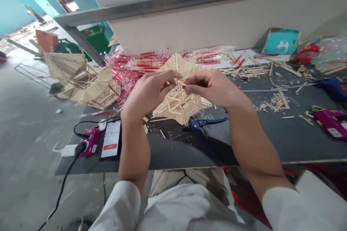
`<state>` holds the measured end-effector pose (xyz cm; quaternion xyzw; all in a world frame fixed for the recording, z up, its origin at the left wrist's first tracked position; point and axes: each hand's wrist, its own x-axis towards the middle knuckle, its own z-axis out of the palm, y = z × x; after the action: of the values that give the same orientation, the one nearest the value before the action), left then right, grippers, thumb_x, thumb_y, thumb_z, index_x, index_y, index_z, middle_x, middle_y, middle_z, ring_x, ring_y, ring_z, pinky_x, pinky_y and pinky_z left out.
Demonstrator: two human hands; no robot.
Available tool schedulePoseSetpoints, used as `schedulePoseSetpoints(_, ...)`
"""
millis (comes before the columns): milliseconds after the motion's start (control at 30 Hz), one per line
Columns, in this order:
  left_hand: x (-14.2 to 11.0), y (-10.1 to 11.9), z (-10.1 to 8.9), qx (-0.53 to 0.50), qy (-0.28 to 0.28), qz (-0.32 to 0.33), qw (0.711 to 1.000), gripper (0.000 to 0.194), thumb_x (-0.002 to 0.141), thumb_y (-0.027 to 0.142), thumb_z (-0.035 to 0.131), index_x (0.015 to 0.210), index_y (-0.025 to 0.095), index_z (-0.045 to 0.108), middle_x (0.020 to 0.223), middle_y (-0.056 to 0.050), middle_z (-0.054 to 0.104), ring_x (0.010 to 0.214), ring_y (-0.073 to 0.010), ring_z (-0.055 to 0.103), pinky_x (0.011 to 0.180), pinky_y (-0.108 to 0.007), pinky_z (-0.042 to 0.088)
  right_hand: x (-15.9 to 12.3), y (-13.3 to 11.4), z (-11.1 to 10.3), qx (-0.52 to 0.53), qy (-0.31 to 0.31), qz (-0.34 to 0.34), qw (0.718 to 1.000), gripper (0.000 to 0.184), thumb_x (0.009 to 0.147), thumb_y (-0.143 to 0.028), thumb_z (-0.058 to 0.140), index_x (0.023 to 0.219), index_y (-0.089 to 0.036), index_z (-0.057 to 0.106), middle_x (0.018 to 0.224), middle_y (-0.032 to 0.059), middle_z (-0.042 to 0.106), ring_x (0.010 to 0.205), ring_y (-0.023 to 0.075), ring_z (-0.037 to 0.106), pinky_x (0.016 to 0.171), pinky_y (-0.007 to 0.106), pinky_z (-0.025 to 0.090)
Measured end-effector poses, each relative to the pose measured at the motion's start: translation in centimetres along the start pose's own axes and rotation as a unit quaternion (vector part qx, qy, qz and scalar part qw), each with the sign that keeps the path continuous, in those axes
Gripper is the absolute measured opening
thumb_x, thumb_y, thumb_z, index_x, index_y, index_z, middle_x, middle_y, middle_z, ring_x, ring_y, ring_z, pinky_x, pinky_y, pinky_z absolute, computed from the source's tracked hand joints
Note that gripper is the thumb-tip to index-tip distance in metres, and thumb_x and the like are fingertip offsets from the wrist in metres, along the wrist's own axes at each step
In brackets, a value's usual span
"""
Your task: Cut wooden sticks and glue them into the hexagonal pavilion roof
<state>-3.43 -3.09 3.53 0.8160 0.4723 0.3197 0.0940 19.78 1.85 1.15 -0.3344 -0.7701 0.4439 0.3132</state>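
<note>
Stickwork star (177, 103) — beneath left hand (153, 88) and right hand (214, 86) | left: curled, grip unclear | right — pinching stick (183, 85)

Fingers (168, 74) hide part of the stick structure (187, 107); the phone (111, 139) shows blurred text. The right edge crops a blue tool (332, 88).

The dark counter (173, 155), pale along its front edge, is littered. On its left end lie a phone (110, 140) with its screen lit and, just beside it, a purple power strip (91, 140) with plugs in it. A heap of red-and-clear wrappers (121, 72) spreads along the back. Blue pliers (202, 126) lie near the middle. Further right are loose sticks (249, 71), broken bits (273, 103) and a second purple power strip (332, 122), close to the right edge of view.
</note>
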Motion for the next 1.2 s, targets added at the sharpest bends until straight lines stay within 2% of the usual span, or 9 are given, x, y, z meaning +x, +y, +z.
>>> schedulePoseSetpoints(67,0.1,-0.5,0.4,0.004,0.0,0.008,1.0,0.034,0.096,0.019,0.066,0.129,0.024,0.075,0.104,-0.004,0.082,0.09,-0.0183,0.074,0.078,-0.03,0.052,0.0,-0.2,0.2,-0.013,-0.007,-0.009,1.0,0.038,0.087,-0.058,0.079,0.088,-0.021,0.077,0.071,-0.0016,0.062,0.065,0.0115,0.045,0.06,0.031,0.033)
schedulePoseSetpoints(167,0.1,-1.0,0.4,0.002,0.006,0.035,0.999,0.024,0.096,0.018,0.067,0.113,0.024,0.081,0.102,-0.004,0.081,0.087,-0.0173,0.072,0.078,-0.031,0.05,-0.1,-0.6,0.6,-0.017,-0.005,-0.002,1.0,0.038,0.087,-0.059,0.08,0.09,-0.021,0.077,0.07,-0.0019,0.06,0.064,0.0115,0.044,0.06,0.031,0.032)
schedulePoseSetpoints(267,0.2,-1.5,0.5,-0.023,0.007,0.051,0.998,0.024,0.093,0.013,0.066,0.104,0.025,0.084,0.092,-0.003,0.078,0.084,-0.016,0.07,0.075,-0.029,0.049,-0.3,-0.9,0.9,-0.025,0.002,0.006,1.0,0.042,0.085,-0.062,0.08,0.092,-0.021,0.077,0.068,-0.0028,0.055,0.062,0.0111,0.04,0.058,0.031,0.031)
schedulePoseSetpoints(367,0.3,-1.9,0.8,-0.028,0.031,0.061,0.997,0.027,0.091,0.01,0.066,0.103,0.025,0.085,0.092,-0.003,0.077,0.083,-0.0155,0.069,0.073,-0.029,0.048,-0.5,-1.0,1.0,-0.043,0.009,0.007,0.999,0.046,0.085,-0.067,0.078,0.088,-0.02,0.074,0.065,-0.0035,0.051,0.06,0.0106,0.037,0.056,0.031,0.028)
schedulePoseSetpoints(533,0.7,-2.1,1.5,-0.047,0.047,0.086,0.994,0.027,0.091,0.011,0.063,0.101,0.025,0.084,0.111,-0.005,0.079,0.094,-0.0173,0.072,0.08,-0.031,0.051,-0.8,-1.3,1.1,-0.067,0.027,-0.003,0.997,0.048,0.087,-0.068,0.075,0.085,-0.02,0.072,0.064,-0.0033,0.05,0.059,0.0102,0.037,0.055,0.03,0.029)
schedulePoseSetpoints(767,0.7,-2.0,1.9,-0.072,0.038,0.059,0.995,0.024,0.092,0.017,0.063,0.098,0.028,0.084,0.097,-0.003,0.082,0.093,-0.0189,0.075,0.084,-0.031,0.053,-0.9,-1.7,1.3,-0.066,0.029,0.017,0.997,0.05,0.084,-0.07,0.077,0.082,-0.02,0.071,0.065,-0.0039,0.047,0.058,0.0099,0.034,0.054,0.031,0.026)
schedulePoseSetpoints(933,0.7,-2.1,1.9,-0.064,0.042,0.071,0.995,0.019,0.095,0.02,0.066,0.102,0.024,0.084,0.092,-0.003,0.081,0.086,-0.0175,0.074,0.077,-0.031,0.05,-0.8,-2.0,2.2,-0.081,0.088,0.033,0.992,0.052,0.078,-0.07,0.083,0.076,-0.019,0.071,0.063,-0.003,0.048,0.058,0.0102,0.035,0.054,0.031,0.025)
schedulePoseSetpoints(1100,0.6,-2.3,1.8,-0.058,0.037,0.066,0.995,0.023,0.095,0.019,0.064,0.102,0.026,0.085,0.092,-0.002,0.081,0.085,-0.0166,0.074,0.076,-0.031,0.051,-0.7,-2.2,2.7,-0.088,0.102,0.026,0.991,0.049,0.08,-0.066,0.083,0.074,-0.019,0.07,0.061,-0.0036,0.045,0.057,0.0094,0.035,0.053,0.031,0.025)
schedulePoseSetpoints(1200,0.6,-2.3,1.8,-0.066,0.038,0.07,0.995,0.021,0.095,0.019,0.065,0.102,0.024,0.084,0.094,-0.002,0.082,0.088,-0.0172,0.075,0.078,-0.031,0.052,-0.7,-2.2,2.6,-0.068,0.096,0.04,0.992,0.05,0.077,-0.065,0.086,0.072,-0.019,0.068,0.061,-0.0042,0.042,0.057,0.009,0.033,0.052,0.03,0.024)
